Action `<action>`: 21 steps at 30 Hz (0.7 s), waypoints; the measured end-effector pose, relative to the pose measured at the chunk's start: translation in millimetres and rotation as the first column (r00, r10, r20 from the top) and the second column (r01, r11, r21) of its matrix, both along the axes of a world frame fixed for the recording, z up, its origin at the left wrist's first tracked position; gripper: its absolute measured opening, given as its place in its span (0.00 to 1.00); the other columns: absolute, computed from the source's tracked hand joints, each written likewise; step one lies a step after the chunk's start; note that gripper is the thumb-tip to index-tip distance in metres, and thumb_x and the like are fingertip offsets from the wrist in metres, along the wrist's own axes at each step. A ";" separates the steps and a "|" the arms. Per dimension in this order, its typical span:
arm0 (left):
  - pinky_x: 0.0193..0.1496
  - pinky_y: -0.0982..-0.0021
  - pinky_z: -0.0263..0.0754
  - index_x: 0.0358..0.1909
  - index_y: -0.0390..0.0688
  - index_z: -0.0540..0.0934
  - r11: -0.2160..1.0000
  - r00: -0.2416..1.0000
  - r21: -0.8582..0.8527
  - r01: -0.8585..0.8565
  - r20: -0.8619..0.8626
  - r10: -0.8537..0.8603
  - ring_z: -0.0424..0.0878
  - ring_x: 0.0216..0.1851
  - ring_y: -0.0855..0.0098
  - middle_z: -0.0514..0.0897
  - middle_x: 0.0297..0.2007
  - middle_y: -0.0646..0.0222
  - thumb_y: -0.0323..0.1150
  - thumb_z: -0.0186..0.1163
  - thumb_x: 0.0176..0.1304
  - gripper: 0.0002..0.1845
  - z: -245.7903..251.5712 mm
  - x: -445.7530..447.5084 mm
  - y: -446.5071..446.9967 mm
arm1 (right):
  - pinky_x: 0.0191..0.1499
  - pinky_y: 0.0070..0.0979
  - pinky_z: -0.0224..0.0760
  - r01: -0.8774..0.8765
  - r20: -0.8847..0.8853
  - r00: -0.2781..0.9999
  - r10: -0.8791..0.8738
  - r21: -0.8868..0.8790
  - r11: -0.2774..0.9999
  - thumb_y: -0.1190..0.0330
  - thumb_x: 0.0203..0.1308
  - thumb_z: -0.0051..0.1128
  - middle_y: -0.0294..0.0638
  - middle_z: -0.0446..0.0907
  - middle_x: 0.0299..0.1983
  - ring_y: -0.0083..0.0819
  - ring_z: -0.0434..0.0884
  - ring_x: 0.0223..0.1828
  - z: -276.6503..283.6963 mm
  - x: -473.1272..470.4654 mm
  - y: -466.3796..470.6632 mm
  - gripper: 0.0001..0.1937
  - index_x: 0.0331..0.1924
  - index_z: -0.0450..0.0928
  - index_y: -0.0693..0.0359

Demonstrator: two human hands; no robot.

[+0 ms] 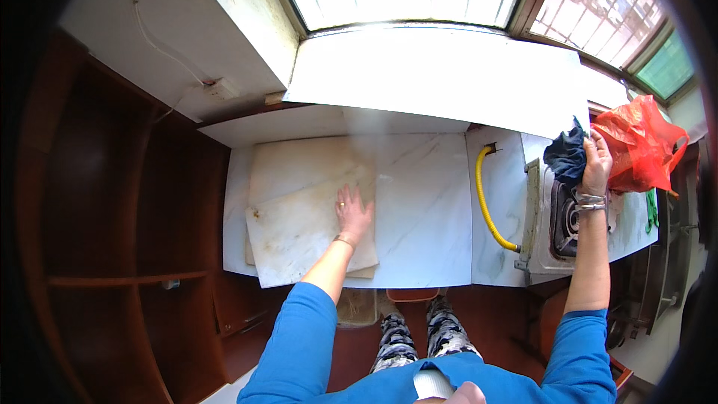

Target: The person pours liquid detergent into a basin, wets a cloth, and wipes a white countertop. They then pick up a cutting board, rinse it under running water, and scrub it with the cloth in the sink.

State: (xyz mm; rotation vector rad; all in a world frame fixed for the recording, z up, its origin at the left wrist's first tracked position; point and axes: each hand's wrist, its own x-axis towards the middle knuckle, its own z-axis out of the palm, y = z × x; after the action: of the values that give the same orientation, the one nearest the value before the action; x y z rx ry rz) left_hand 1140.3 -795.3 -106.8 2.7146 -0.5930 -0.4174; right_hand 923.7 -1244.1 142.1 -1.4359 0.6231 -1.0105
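Observation:
My left hand [353,216] lies flat with its fingers spread on the upper of two pale, stained boards [303,235]. That board sits askew over the lower one [291,160] on the white marbled countertop [423,207]. Out to the right, my right hand [597,160] grips a crumpled dark blue cloth [567,151]. The cloth hangs above the back of a gas stove [552,224], at the edge of the white windowsill. Beside that hand is a red plastic bag [642,143]; what it holds is hidden.
A yellow gas hose [483,196] curves from the wall side to the stove. Dark wooden shelves [134,279] stand at the left. The white sill [426,67] runs under barred windows. Something green [652,212] hangs at the right counter edge, and a red basin [412,295] is on the floor.

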 end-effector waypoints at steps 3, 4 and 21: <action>0.71 0.49 0.50 0.68 0.41 0.63 0.979 0.994 -0.202 0.029 0.107 -0.008 0.51 0.72 0.49 0.57 0.70 0.50 0.49 0.58 0.63 0.36 17.1 -30.9 -2.8 | 0.34 0.09 0.63 0.075 -0.014 0.997 -0.075 -0.019 0.997 0.77 0.63 0.52 0.28 0.76 0.33 0.12 0.71 0.30 1.7 -16.3 42.2 0.12 0.50 0.74 0.66; 0.70 0.50 0.53 0.67 0.40 0.64 0.955 0.993 -0.295 0.027 0.120 0.010 0.53 0.71 0.48 0.60 0.69 0.49 0.48 0.58 0.63 0.35 25.5 -39.6 -6.3 | 0.32 0.09 0.61 0.098 -0.015 0.995 -0.098 0.037 0.994 0.78 0.63 0.53 0.27 0.75 0.31 0.11 0.69 0.28 0.3 -21.8 56.5 0.12 0.49 0.75 0.66; 0.44 0.66 0.78 0.63 0.36 0.64 0.209 0.724 -0.697 -0.686 -0.683 0.096 0.77 0.47 0.67 0.71 0.56 0.61 0.30 0.64 0.62 0.30 212.6 -97.3 -92.0 | 0.32 0.09 0.64 0.082 0.005 0.996 -0.084 0.179 0.980 0.82 0.60 0.51 0.32 0.76 0.33 0.11 0.70 0.29 4.1 -86.5 227.3 0.12 0.47 0.68 0.66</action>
State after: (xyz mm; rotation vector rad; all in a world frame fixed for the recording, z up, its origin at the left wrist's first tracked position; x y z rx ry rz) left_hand 1042.9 -887.3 105.8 1.3561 0.1326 -0.4169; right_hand 837.2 -1016.8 146.2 -1.2533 0.7503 -1.0016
